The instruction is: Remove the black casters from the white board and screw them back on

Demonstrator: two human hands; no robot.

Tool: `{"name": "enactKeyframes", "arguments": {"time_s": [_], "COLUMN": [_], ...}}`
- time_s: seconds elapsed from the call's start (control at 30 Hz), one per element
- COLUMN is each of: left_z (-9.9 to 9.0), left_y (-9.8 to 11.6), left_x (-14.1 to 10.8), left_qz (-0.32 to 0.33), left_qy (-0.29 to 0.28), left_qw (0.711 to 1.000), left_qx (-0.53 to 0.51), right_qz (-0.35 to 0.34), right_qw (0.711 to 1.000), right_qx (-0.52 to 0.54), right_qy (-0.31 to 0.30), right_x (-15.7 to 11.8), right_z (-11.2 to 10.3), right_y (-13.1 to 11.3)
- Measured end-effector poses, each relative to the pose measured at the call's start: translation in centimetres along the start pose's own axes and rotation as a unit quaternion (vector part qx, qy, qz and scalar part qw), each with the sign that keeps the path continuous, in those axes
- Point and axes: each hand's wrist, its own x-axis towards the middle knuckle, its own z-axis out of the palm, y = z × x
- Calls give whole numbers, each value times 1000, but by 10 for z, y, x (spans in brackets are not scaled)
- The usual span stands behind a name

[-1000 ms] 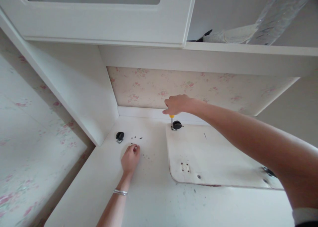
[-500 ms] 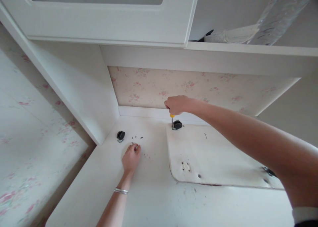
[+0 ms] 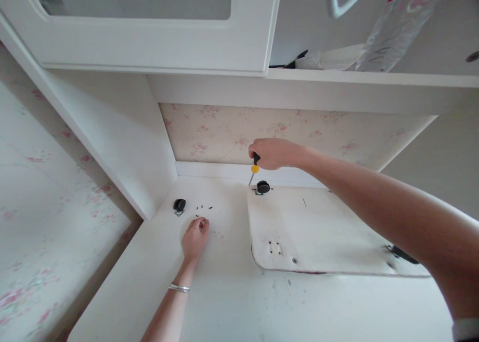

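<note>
My right hand (image 3: 276, 153) is wrapped around the black handle of a screwdriver (image 3: 255, 169) with a yellow collar. Its shaft slants down to the left, with the tip just left of a caster's metal plate and apart from it. That black caster (image 3: 263, 186) sits at the back left corner of a white board (image 3: 337, 232). Over the white surface, my left hand (image 3: 195, 238) has its fingers pinched together; whatever lies between them is hidden. Several small dark screws (image 3: 202, 207) lie just beyond its fingertips. Near them is a loose black caster (image 3: 179, 205) with a metal plate.
Another caster (image 3: 402, 254) is at the board's right end, partly behind my forearm. Screw holes (image 3: 275, 248) mark the board's front left corner. A white cabinet (image 3: 157, 43) and a shelf (image 3: 366, 78) with a plastic bottle (image 3: 389, 33) hang overhead. A side panel (image 3: 108, 127) stands left.
The screwdriver was upright with its tip at the caster plate; now it has lifted off, tilted and shifted left. My left hand stays pinched by the screws. The view has shifted slightly.
</note>
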Motion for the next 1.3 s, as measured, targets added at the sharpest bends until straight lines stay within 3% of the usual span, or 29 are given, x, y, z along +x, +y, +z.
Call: {"name": "enactKeyframes", "arguments": {"time_s": [0.13, 0.3, 0.33, 0.43, 0.53, 0.6, 0.67, 0.83, 1.0, 1.17, 1.3], "left_z": [-6, -8, -6, 4, 19, 28, 36, 46, 52, 55, 47], "left_y": [16, 77, 92, 132, 161, 173, 181, 191, 190, 183, 155], "left_x": [-3, 12, 18, 41, 63, 75, 84, 97, 100, 98, 95], "left_qz": [53, 138, 155, 195, 208, 208, 210, 224, 224, 221, 178], "left_qy": [-21, -63, -74, -106, -131, -147, -164, -202, -206, -177, -139], "left_qw": [998, 987, 983, 974, 969, 967, 964, 951, 948, 954, 969], "left_qx": [-30, -60, -62, -51, -22, 1, 21, 67, 97, 96, 103], "right_qz": [9, 103, 143, 277, 320, 328, 336, 347, 340, 319, 312], "right_qw": [992, 939, 918, 813, 709, 663, 641, 626, 614, 645, 691], "right_qx": [63, 216, 257, 366, 469, 509, 526, 535, 547, 552, 517], "right_qy": [109, 248, 268, 358, 419, 440, 448, 449, 457, 422, 398], "right_x": [-38, -106, -118, -150, -170, -179, -186, -192, -184, -163, -142], "right_z": [13, 53, 64, 96, 122, 134, 142, 158, 164, 168, 175], "right_y": [9, 12, 12, 20, 33, 41, 48, 60, 64, 60, 60]}}
